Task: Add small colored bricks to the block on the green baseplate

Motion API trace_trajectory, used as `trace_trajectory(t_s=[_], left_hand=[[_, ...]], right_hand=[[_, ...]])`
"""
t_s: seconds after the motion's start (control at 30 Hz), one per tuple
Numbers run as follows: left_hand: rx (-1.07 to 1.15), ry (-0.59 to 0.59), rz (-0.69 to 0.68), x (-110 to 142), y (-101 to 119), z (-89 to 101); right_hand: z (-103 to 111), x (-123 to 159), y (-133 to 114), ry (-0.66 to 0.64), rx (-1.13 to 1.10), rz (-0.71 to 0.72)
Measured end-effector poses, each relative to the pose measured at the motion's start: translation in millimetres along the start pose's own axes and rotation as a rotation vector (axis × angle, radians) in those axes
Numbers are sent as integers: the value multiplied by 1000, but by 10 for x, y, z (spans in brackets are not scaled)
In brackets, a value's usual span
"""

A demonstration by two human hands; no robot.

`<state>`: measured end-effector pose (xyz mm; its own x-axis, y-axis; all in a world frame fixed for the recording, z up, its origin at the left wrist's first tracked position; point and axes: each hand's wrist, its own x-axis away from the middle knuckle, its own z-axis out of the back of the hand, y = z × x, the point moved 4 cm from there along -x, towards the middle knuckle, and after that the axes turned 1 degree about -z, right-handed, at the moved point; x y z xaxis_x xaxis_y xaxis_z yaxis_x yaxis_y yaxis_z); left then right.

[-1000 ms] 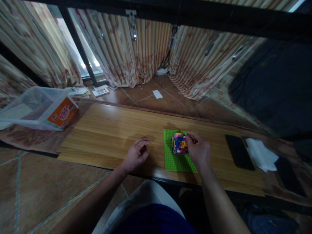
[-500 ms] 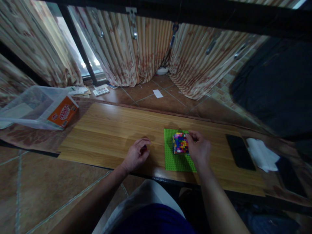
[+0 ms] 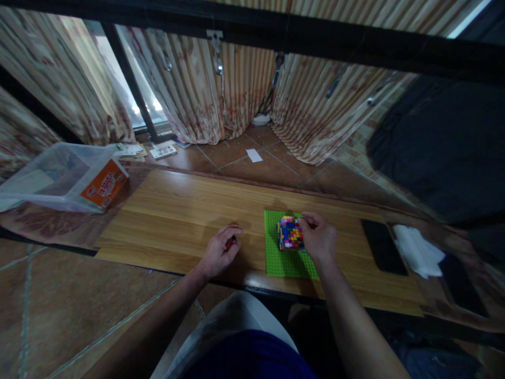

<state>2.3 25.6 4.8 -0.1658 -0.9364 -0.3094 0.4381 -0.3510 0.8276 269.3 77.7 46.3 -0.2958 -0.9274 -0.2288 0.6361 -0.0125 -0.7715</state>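
Note:
A small boxy model of multicoloured toy building bricks [image 3: 291, 233] stands on a green studded baseplate [image 3: 274, 266]. My right hand [image 3: 320, 239] is closed at the model's upper right corner, thumb and fingers touching it. The hand covers that side, so any single brick between the fingertips is hidden. To the left of the baseplate, my left hand [image 3: 221, 251] hovers over the wooden table top [image 3: 173, 210] with curled fingers. Small red and dark toy bricks [image 3: 231, 241] show inside its grip.
A clear plastic bin [image 3: 59, 197] with an orange label stands at the table's left end. On the right lie a black phone-like slab [image 3: 383, 246] and white folded paper or cloth [image 3: 418, 250]. Striped curtains [image 3: 189, 89] hang behind, above a tiled floor.
The view has shifted slightly. My left hand has turned a little, so red bricks now show in it. My right hand stays at the model's corner.

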Motion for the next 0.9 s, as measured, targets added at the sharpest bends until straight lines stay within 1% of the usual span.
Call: trace_trajectory(t_s=[0.07, 0.13, 0.2, 0.27, 0.33, 0.37, 0.43, 0.5, 0.6, 0.7, 0.8, 0.9], left_hand=[[35, 16, 27, 9, -32, 15], [92, 43, 73, 21, -73, 29], [173, 74, 138, 34, -112, 38], [262, 94, 202, 44, -135, 38], [323, 107, 237, 47, -138, 38], [341, 113, 244, 46, -135, 39], [361, 118, 249, 43, -131, 40], [381, 110, 255, 40, -134, 33], [419, 105, 270, 43, -152, 20], [439, 118, 281, 52, -176, 19], [457, 117, 267, 57, -184, 22], [449, 105, 250, 56, -179, 25]], right_hand=[[26, 43, -4, 34, -41, -3], [41, 134, -71, 56, -92, 21], [13, 274, -204, 22, -131, 84], [-73, 458, -371, -66, -140, 177], [-220, 665, -512, -200, -124, 257], [-306, 767, -560, -267, -114, 282], [-472, 945, -619, -354, -83, 325], [-627, 1073, -641, -404, -27, 357], [-829, 1166, -644, -438, 99, 365], [-995, 1192, -651, -453, 232, 351], [-1104, 1197, -669, -432, 311, 345], [-1149, 1198, -680, -407, 320, 367]])
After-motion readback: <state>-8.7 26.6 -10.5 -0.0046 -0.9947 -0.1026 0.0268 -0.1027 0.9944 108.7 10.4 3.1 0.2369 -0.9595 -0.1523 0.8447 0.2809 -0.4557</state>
